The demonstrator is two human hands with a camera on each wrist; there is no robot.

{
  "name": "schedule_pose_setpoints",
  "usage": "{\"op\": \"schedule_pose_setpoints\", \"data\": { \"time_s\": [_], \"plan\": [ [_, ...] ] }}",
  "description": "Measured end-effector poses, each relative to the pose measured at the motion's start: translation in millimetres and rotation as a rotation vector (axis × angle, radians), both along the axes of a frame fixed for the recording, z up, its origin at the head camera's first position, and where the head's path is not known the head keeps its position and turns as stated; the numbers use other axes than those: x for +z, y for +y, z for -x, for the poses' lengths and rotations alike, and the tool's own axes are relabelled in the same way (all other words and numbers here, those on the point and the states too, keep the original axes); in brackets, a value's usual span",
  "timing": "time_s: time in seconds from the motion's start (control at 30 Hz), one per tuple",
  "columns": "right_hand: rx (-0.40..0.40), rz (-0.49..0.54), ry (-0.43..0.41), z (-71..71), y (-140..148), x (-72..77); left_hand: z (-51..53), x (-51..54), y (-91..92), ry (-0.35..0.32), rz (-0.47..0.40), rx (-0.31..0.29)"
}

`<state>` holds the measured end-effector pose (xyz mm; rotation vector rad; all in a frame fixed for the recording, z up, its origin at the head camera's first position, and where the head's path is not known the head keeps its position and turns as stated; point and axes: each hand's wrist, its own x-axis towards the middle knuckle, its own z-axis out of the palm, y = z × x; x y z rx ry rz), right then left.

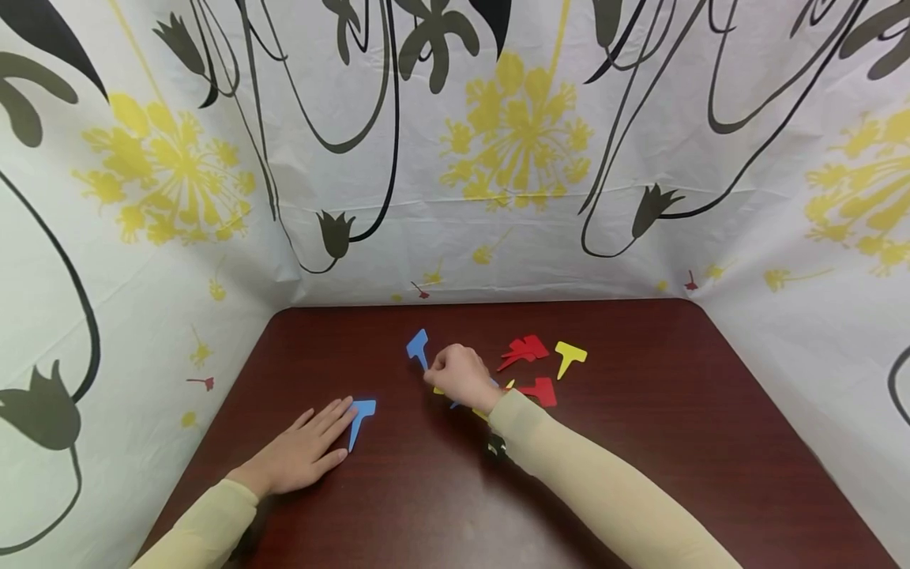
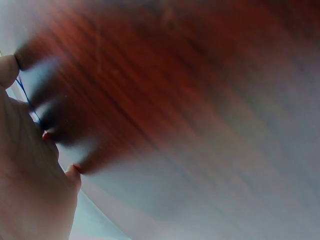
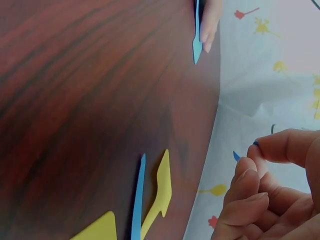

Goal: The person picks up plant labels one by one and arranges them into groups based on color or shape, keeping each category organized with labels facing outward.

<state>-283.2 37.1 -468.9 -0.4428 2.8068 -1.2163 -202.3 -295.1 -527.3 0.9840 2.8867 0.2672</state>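
We lay our left hand (image 1: 306,450) flat on the table (image 1: 675,442), fingers straight, their tips at the edge of the near blue tag (image 1: 362,411), probably so that it does not slide. With our right hand (image 1: 464,375) we pinch the far blue tag (image 1: 417,344) by its narrow stem, finger against thumb, which likely leaves its broad head free. We cannot tell whether it is off the wood. Beyond our right wrist lie overlapping red tags (image 1: 529,346) and a yellow tag (image 1: 571,352); others sit partly hidden below that hand, perhaps heaped to stay within reach.
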Motion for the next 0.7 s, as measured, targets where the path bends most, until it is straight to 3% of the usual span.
{"op": "schedule_pose_setpoints", "data": {
  "time_s": [0.2,0.7],
  "plan": [
    [0.014,-0.025,0.036,-5.6,-5,-3.1,-0.3,0.5,0.4,-0.003,0.001,0.001],
    [0.037,-0.042,0.024,-16.8,-13,-5.1,-1.7,4.2,2.3,-0.004,-0.011,0.003]
  ]
}}
